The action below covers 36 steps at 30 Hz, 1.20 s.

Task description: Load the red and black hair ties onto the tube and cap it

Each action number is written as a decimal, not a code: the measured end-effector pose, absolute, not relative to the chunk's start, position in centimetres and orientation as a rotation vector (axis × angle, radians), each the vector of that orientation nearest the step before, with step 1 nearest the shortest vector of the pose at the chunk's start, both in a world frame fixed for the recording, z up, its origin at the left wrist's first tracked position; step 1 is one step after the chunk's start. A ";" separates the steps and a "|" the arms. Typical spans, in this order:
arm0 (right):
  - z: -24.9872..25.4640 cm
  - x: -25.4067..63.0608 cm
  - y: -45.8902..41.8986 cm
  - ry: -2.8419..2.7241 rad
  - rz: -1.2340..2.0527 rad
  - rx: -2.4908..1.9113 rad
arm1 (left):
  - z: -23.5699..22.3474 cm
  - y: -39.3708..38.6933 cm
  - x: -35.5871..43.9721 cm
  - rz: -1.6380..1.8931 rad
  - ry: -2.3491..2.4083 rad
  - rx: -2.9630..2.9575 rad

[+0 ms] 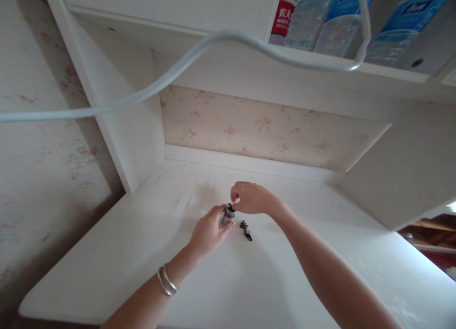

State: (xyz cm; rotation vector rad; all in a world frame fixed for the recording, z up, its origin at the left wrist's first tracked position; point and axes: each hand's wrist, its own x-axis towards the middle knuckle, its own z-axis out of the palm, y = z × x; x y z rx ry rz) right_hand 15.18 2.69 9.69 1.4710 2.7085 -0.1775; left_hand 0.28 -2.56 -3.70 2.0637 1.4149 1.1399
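A small clear jar (230,214) with dark contents stands in my left hand (209,230), whose fingers and thumb wrap round its sides. Over the jar's mouth is my right hand (252,198), its fingers curled and pinched at the rim. Something black shows right at the fingertips there; whether it is gripped or lies in the jar is hard to see. A little heap of small black pieces (245,230), too small to name, lies on the white desk (142,262) just right of the jar.
A thick white cable (199,58) hangs across the upper view, in front of the shelf. Several plastic water bottles (306,22) stand on the shelf above. White side panels (117,82) and a flowered wall (231,124) bound the desk.
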 end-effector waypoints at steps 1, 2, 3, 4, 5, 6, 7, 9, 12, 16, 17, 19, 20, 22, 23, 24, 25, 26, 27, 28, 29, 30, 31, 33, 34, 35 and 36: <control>9.6 15.1 3.2 2.700 -0.238 1.470 | -3.7 -2.6 0.3 1.138 1.412 2.061; 9.4 15.1 3.7 2.686 -0.302 1.472 | -3.6 -2.6 0.3 1.134 1.408 2.058; 9.2 15.1 4.1 2.665 -0.368 1.479 | -3.5 -2.6 0.3 1.127 1.401 2.055; 9.0 15.0 4.4 2.639 -0.431 1.491 | -3.5 -2.7 0.3 1.121 1.395 2.051; 8.7 15.0 4.6 2.616 -0.489 1.508 | -3.4 -2.7 0.3 1.116 1.390 2.044; 8.4 15.0 4.8 2.600 -0.542 1.527 | -3.3 -2.8 0.4 1.116 1.387 2.035; 8.2 15.0 4.9 2.593 -0.592 1.546 | -3.3 -2.8 0.4 1.117 1.387 2.027; 7.9 15.2 4.9 2.612 -0.682 1.566 | -3.2 -2.8 0.3 1.115 1.391 2.013; 7.9 15.8 4.8 2.674 -0.781 1.556 | -3.3 -2.8 0.3 1.113 1.398 2.006; 8.1 16.6 4.4 2.697 -0.852 1.561 | -3.5 -2.7 0.4 1.117 1.388 2.007; 8.1 16.8 4.4 2.692 -0.882 1.558 | -3.5 -2.7 0.5 1.117 1.382 2.008; 8.2 17.1 4.2 2.680 -0.968 1.539 | -3.6 -2.7 0.6 1.115 1.372 2.007; 8.1 17.2 4.2 2.676 -1.015 1.528 | -3.6 -2.7 0.6 1.113 1.368 2.006; 8.0 17.5 4.1 2.674 -1.091 1.524 | -3.6 -2.7 0.6 1.111 1.363 2.002; 7.9 17.6 4.1 2.672 -1.116 1.537 | -3.6 -2.7 0.6 1.110 1.362 2.000; 7.8 17.8 4.2 2.669 -1.137 1.556 | -3.6 -2.7 0.6 1.110 1.364 1.998; 7.7 18.0 4.2 2.669 -1.153 1.574 | -3.6 -2.7 0.5 1.109 1.368 1.996; 7.6 18.1 4.3 2.681 -1.166 1.589 | -3.5 -2.7 0.5 1.107 1.374 1.992; 7.4 18.3 4.3 2.711 -1.172 1.597 | -3.5 -2.7 0.5 1.105 1.381 1.988; 7.3 18.5 4.3 2.763 -1.171 1.597 | -3.5 -2.7 0.5 1.103 1.389 1.983; 7.1 18.6 4.2 2.835 -1.161 1.584 | -3.5 -2.7 0.4 1.102 1.395 1.977; 6.8 18.8 4.0 2.916 -1.141 1.562 | -3.5 -2.7 0.4 1.101 1.400 1.972; 6.6 18.9 3.8 2.993 -1.112 1.536 | -3.5 -2.7 0.4 1.101 1.402 1.969; 5.9 19.1 3.0 3.091 -1.035 1.507 | -3.5 -2.7 0.4 1.100 1.400 1.968; 5.6 19.1 2.5 3.116 -0.981 1.504 | -3.4 -2.7 0.4 1.101 1.397 1.969; 5.2 19.2 2.0 3.135 -0.913 1.501 | -3.4 -2.7 0.4 1.100 1.393 1.971; 4.9 19.2 1.5 3.153 -0.839 1.491 | -3.4 -2.7 0.4 1.098 1.390 1.971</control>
